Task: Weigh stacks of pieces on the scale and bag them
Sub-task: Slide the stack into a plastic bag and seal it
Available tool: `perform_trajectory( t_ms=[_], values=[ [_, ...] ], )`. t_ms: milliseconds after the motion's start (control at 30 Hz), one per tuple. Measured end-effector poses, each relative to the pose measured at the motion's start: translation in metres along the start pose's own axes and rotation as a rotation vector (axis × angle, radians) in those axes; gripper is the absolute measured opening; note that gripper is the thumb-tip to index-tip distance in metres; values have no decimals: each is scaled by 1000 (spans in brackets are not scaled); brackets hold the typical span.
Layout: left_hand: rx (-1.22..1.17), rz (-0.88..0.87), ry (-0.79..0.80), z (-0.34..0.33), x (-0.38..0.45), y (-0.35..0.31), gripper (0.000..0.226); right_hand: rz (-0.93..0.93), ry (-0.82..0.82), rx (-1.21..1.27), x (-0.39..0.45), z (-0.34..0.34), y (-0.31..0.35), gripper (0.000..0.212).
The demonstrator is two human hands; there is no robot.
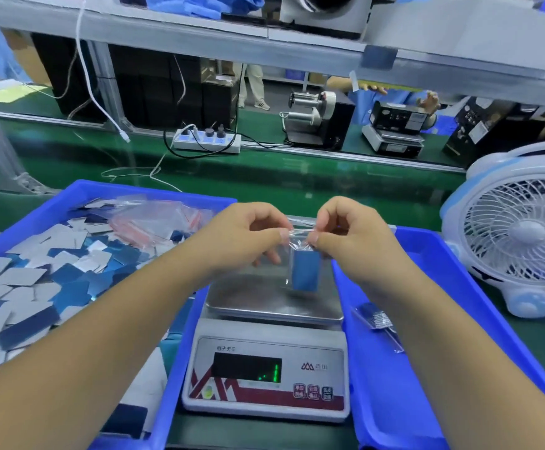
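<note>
Worktop [297,190]: a green surface that carries all the things below; a white power strip [207,141] lies at its far edge.
Left tray [79,193]: a blue tray at the left edge of the worktop, full of loose blue and silver pieces [37,271], with empty clear bags [154,222] at its far right corner.
Right tray [394,384]: a blue tray at the right side, touching the scale; one filled small bag [376,318] lies near its left wall.
Fan [518,228]: a white and light blue fan at the right edge, just beside the right tray.
Scale [264,375]: it stands between the two trays; the steel pan [264,303] carries nothing, and the display shows green digits.
Left hand [248,232]: above the pan, fingers curled, it pinches the left top edge of the clear bag.
Right hand [346,232]: fingers curled, it pinches the right top edge of the same bag.
Clear bag [298,245]: it hangs between both hands above the far part of the pan.
Stack of pieces [307,271]: blue, upright inside the clear bag, partly blocking the view of the pan.
</note>
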State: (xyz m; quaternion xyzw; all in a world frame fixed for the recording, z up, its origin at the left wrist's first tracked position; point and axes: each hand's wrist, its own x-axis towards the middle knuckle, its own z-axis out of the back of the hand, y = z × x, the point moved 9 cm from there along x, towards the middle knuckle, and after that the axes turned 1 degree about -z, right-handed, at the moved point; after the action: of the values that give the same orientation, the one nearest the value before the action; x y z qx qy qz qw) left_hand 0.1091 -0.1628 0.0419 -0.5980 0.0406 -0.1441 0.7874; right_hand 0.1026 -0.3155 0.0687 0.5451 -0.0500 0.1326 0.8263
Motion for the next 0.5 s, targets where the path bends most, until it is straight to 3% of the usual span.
perform_trajectory(
  t_ms=[200,367,500],
  values=[
    [183,-161,-113,-16,7,-3,15,-249,-194,-15,-2,94,-66,30],
    [217,-224,-172,-12,6,1,12,-469,-64,-511,-12,110,-134,19],
    [234,-222,-172,-11,5,4,10,-433,-3,-668,-9,101,-133,22]
  ],
)
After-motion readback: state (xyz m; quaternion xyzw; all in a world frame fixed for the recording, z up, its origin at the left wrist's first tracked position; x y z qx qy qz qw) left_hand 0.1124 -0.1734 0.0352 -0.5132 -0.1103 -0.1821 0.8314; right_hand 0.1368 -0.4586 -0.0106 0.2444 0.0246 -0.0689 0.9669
